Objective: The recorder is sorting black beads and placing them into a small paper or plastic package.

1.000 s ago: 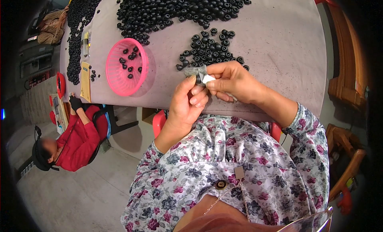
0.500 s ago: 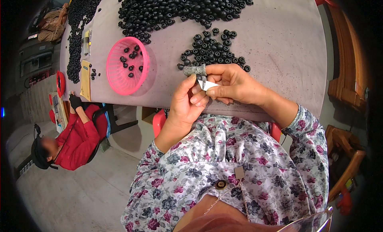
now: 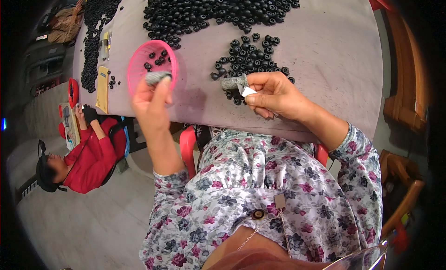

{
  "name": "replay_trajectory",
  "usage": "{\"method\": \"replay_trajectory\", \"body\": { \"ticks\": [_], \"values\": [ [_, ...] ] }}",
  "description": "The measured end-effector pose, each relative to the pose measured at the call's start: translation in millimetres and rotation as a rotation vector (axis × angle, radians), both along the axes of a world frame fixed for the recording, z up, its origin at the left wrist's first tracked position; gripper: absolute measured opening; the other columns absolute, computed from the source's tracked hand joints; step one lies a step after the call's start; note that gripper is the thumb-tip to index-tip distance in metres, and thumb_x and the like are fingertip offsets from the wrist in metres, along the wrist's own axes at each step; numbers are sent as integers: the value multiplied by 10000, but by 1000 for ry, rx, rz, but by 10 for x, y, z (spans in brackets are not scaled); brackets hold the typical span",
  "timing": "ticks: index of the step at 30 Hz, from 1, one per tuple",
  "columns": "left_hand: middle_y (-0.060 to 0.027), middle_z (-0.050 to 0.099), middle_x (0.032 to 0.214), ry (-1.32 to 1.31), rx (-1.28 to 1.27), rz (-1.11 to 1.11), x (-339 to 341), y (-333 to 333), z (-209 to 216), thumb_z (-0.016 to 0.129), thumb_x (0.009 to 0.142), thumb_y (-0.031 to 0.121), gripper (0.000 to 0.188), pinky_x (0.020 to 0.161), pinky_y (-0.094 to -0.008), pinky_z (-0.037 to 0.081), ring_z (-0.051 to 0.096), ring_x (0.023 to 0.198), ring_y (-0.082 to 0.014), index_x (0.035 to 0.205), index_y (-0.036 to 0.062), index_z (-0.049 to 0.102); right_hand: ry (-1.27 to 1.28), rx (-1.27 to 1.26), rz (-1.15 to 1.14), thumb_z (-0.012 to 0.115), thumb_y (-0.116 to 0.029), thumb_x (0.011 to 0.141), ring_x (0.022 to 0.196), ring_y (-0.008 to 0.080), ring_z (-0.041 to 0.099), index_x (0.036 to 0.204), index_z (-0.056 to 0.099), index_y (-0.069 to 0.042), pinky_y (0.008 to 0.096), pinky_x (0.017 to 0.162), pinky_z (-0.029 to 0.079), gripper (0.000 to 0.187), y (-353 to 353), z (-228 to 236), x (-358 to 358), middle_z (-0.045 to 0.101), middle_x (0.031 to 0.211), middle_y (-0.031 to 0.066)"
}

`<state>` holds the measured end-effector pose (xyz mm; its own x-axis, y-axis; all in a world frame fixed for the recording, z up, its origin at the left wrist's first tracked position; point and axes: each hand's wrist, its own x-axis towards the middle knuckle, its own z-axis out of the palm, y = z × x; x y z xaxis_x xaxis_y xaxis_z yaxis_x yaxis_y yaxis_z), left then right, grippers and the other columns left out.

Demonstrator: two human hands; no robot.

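Observation:
My left hand [image 3: 152, 100] is over the near edge of the pink basket [image 3: 173, 61], blurred by motion. Its thumb presses against a finger covered by a grey wrap [image 3: 157, 78]; anything pinched there is hidden. My right hand [image 3: 275, 93], with a grey fabric sleeve [image 3: 232, 82] on its index finger, pinches a small metal blade with a white grip [image 3: 248, 91]. Small round black parts with a hole [image 3: 251, 58] lie in a loose group just beyond it, some beneath its fingertips. Several similar black parts [image 3: 160, 61] sit inside the basket.
A large heap of black parts [image 3: 218, 12] covers the far table, and another strip [image 3: 90, 61] runs along the left. A tan card or packet [image 3: 102, 90] lies left of the basket. A person in red [image 3: 95, 158] sits at the left. Wooden furniture [image 3: 406, 84] stands right.
My left hand has come away from my right hand and moved left to the basket. My right hand stays near the loose group with the blade.

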<state>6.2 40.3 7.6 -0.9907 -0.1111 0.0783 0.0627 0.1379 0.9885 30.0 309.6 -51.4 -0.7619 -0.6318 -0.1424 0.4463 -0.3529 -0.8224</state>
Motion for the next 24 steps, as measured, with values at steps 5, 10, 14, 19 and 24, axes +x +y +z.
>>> {"method": "replay_trajectory", "body": {
  "ticks": [5,10,14,19,24],
  "values": [
    [54,535,725,46,-443,94,-201,-213,-35,695,844,45,136,535,-179,389,442,591,-11,962,25,630,12,39,-31,611,-110,915,499,20,499,910,605,-14,176,416,359,96,-8,15,-2,597,711,-3],
    [-57,538,735,247,-775,-153,21,287,-251,710,826,85,147,549,-276,442,533,604,-148,874,-2,602,21,71,-43,616,-126,918,503,18,500,917,607,-19,174,421,368,108,-8,17,-11,587,697,-18],
    [-84,530,733,167,-871,-178,-45,370,-374,701,826,82,163,558,-276,442,540,606,-162,835,-15,570,9,66,-46,617,-130,920,503,16,495,923,604,-21,171,423,365,110,-7,15,2,584,700,-20],
    [-88,541,760,-17,-756,-217,-16,431,-342,708,823,113,189,565,-310,456,569,610,-178,849,-9,567,24,41,-46,612,-128,922,503,16,493,933,597,-20,174,423,364,110,-5,-5,-5,594,719,-11],
    [-91,547,793,-29,-705,-294,-12,389,-432,717,811,97,195,564,-299,454,557,599,-169,861,-19,569,22,62,-48,612,-131,922,503,19,492,943,599,-17,181,421,361,117,-3,22,7,599,724,-3]
  ]
}}
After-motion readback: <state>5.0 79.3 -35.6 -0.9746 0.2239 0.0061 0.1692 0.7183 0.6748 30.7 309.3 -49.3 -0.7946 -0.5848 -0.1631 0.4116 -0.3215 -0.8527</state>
